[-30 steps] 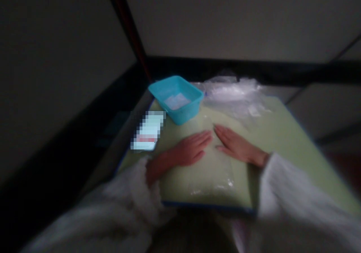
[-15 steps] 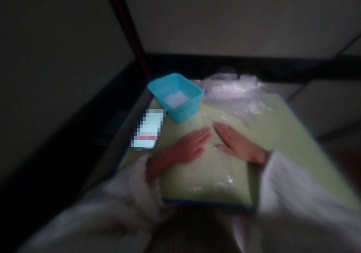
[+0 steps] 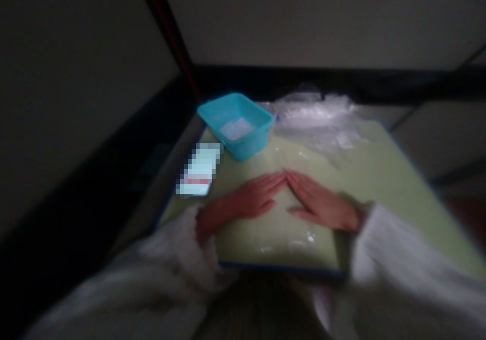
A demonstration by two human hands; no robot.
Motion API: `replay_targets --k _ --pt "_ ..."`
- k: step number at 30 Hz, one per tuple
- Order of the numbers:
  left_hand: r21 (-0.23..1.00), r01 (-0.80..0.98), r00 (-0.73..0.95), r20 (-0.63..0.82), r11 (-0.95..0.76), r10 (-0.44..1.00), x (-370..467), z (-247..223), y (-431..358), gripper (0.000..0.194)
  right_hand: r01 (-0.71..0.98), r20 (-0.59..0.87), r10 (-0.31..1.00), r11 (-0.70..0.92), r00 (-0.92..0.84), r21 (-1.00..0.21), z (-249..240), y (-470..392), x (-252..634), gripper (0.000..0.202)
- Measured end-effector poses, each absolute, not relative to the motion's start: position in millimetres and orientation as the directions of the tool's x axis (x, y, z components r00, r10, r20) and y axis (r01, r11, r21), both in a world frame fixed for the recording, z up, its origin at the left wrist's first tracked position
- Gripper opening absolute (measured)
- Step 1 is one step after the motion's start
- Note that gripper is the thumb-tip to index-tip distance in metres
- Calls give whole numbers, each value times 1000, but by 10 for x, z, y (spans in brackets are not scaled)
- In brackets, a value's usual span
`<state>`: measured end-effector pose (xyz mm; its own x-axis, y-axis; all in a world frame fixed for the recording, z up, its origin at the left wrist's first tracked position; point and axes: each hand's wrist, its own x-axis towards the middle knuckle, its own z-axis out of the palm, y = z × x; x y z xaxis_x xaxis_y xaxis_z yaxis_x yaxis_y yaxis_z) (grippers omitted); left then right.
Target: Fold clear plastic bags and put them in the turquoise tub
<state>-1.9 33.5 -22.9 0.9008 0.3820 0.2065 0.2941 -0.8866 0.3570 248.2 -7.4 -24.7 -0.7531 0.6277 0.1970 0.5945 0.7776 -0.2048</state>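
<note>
A clear plastic bag [image 3: 281, 236] lies flat on the pale yellow-green tabletop in front of me, with light glinting on its near end. My left hand [image 3: 260, 194] rests palm down on the bag, fingers stretched out to the right. From the other side my right hand [image 3: 317, 198] lies flat on it too, fingers pointing up and left, thumb held apart. The fingertips of both hands meet or nearly meet near the middle of the bag. Neither hand grips anything. Dim light and blur hide the bag's edges.
A turquoise plastic basket [image 3: 252, 145] with whitish pieces inside stands at the back left. Beside it, crumpled clear plastic bags [image 3: 317, 117] are heaped at the back. A pixelated, bright phone-like rectangle [image 3: 201, 170] lies by the left edge of the table [image 3: 391, 178].
My right hand has slid slightly down, and its fingertips have come up to those of my left hand. The left hand stays nearly in place. The whole view has shifted a little.
</note>
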Motion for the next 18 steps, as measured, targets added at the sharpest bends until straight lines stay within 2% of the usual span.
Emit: replay_targets --k 7,12,18 --pt "318 322 905 172 -891 389 1 -299 360 57 617 166 649 759 -742 -209 -267 -111 2449 92" --pt "321 326 903 174 -889 393 11 -286 353 49 513 127 549 826 -826 -235 -155 -210 2399 98" --pt "292 356 901 145 -888 409 7 -286 341 51 385 98 415 894 -905 -229 -140 -372 2339 94"
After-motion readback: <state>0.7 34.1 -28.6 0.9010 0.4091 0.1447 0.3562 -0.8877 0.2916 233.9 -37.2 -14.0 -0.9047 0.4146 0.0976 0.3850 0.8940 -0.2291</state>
